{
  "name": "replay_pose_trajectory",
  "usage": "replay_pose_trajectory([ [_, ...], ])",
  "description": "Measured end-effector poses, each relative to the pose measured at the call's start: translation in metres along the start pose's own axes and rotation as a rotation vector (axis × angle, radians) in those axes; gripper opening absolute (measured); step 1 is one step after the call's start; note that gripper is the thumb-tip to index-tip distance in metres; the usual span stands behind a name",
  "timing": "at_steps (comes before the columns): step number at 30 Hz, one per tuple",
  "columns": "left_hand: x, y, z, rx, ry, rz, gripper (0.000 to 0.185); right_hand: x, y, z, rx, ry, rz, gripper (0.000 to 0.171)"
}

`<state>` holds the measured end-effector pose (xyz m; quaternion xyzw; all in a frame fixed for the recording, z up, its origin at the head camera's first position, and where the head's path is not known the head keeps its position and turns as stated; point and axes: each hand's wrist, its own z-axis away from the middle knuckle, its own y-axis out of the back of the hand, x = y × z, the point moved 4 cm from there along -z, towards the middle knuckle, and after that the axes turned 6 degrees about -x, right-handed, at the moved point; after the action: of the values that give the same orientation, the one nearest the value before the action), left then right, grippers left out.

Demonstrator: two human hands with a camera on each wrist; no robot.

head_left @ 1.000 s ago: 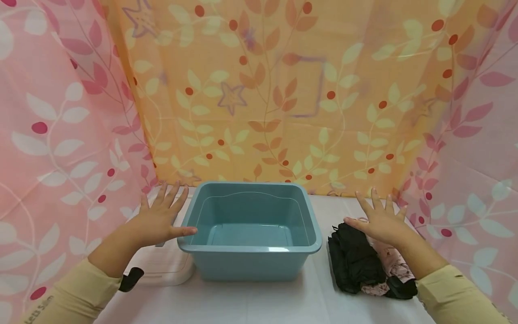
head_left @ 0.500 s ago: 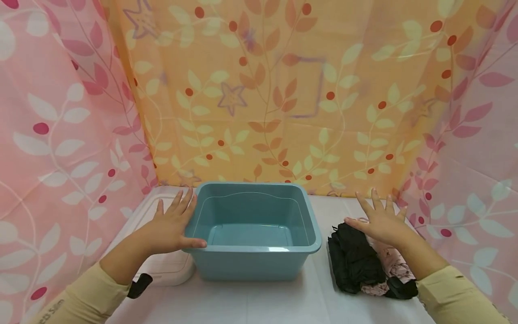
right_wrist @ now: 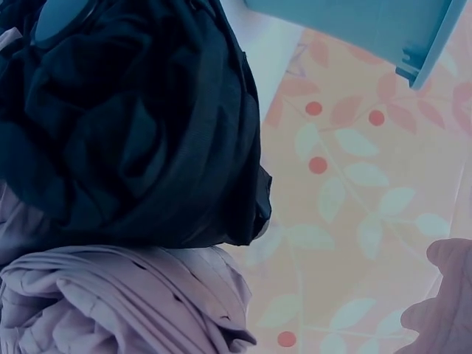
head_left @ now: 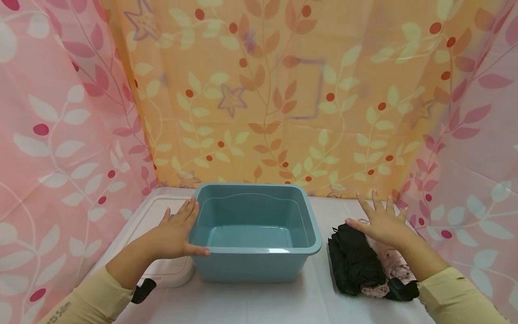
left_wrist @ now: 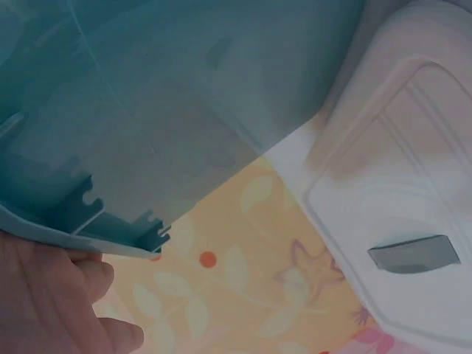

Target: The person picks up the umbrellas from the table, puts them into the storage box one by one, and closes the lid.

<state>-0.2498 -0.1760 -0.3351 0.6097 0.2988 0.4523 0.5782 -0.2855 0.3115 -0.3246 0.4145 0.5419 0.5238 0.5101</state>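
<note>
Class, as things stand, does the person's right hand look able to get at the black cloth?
Probably yes: the right hand looks open and holds nothing, spread close to the black cloth. Nothing seems to block the way; the blue tub stands apart, to one side.

Blue tub [head_left: 248,266] is open at the top, admitting a hand from above; sideways it blocks passage. Tabletop [head_left: 317,275] between tub and black cloth bundle [head_left: 356,261] is passable. Left hand [head_left: 174,235] and white plastic piece [head_left: 171,273] obstruct tub's left.
</note>
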Motion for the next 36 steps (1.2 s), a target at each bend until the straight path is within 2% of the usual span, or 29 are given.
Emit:
replay_pose_trajectory([
  [5,0.000,0.000,0.000,-0.012,0.008,-0.016,0.129,0.002,-0.001,-0.001,0.003,0.001,-0.008,0.097],
  [15,-0.001,0.002,0.001,-0.019,0.011,0.013,0.129,0.004,-0.002,0.000,0.001,0.000,-0.016,0.095],
  [20,-0.001,0.001,0.001,-0.027,0.009,0.036,0.129,0.008,0.002,0.001,0.026,0.009,-0.046,0.095],
  [29,-0.001,0.001,-0.004,-0.033,0.003,0.032,0.130,0.028,0.003,0.005,0.023,-0.003,-0.131,0.095],
  [36,-0.001,0.000,-0.004,-0.033,0.007,0.028,0.130,0.045,0.000,0.010,0.022,0.008,-0.262,0.090],
])
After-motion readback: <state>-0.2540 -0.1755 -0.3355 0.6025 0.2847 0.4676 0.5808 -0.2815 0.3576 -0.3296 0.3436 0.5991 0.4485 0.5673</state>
